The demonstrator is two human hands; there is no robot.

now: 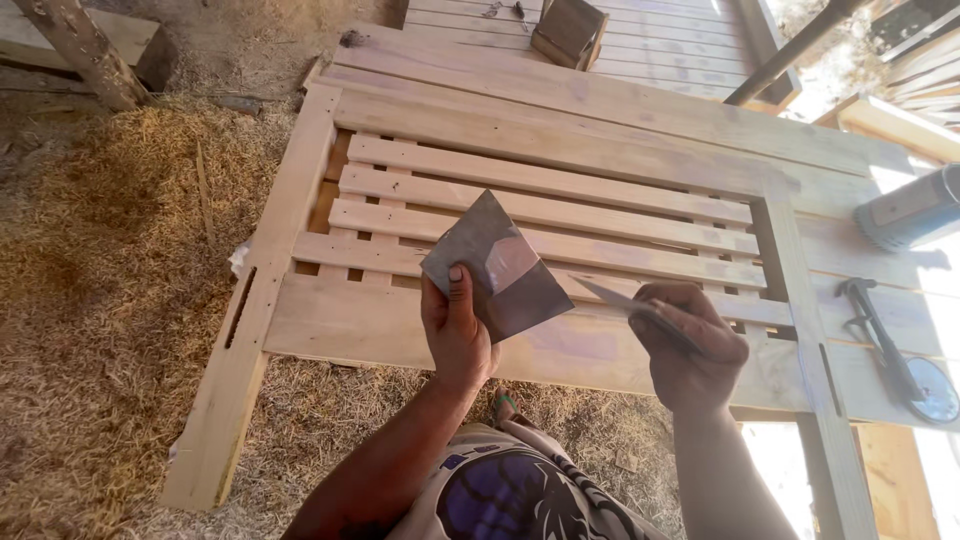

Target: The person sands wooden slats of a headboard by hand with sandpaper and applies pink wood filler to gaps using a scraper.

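Closest to the camera, person's patterned shirt (520,495) at bottom edge, one foot in a sandal (505,405) just past it on the straw-covered ground (110,290). Left hand (457,335) raised over the near rail of the wooden frame (300,200), fingers closed around the lower corner of a flat grey metal sheet (497,265), thumb pressed on its face; sheet is held tilted, one corner up, above the slats (545,212). Right hand (690,345) just beside it, fingers curled tight on a thin metal blade (630,305) whose tip points left toward the sheet's edge; can't tell if tip and sheet touch. Frame lies flat: long side rails, a row of horizontal slats in the middle, a slot cut in the left rail. Right of the hands, dark clamp-like tool (880,335) rests on the boards, round dark disc (935,390) at its near end. Farther right, grey roll (915,208) lying on its side in bright sun. Beyond the frame, more planks, with a small wooden block (570,28) on them. Far left, rough tree trunk (85,50) leaning over a timber.
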